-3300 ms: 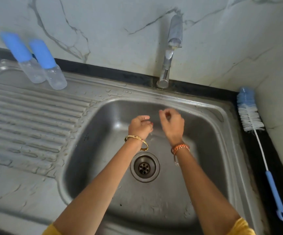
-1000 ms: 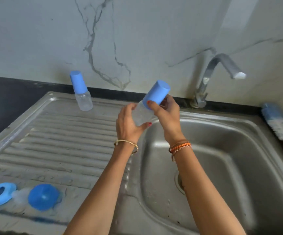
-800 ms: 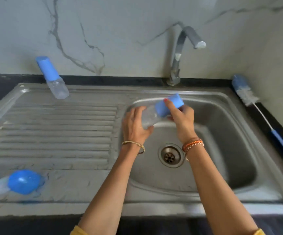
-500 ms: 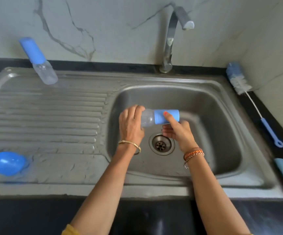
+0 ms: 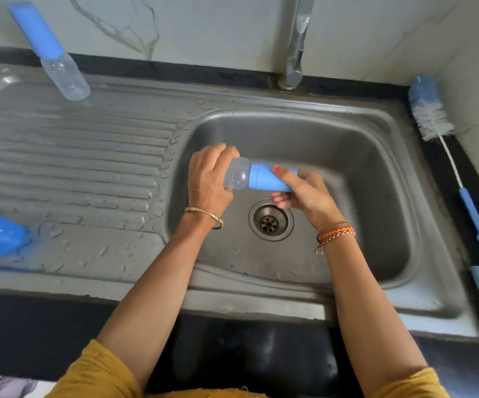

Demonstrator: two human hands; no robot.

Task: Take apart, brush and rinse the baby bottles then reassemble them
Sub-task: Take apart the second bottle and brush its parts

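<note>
Bottle [image 5: 237,177], brush [image 5: 433,117] well apart.

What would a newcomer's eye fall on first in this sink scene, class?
First, the bottle held sideways over the sink: the left hand grips its clear body, the right hand its blue cap. Next, a second bottle standing at the back left of the drainboard. A brush lies along the sink's right edge.

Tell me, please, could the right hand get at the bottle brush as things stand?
Probably not at once: the right hand grips the blue cap of the bottle over the basin. The bottle brush lies unobstructed on the counter to its right.
</note>
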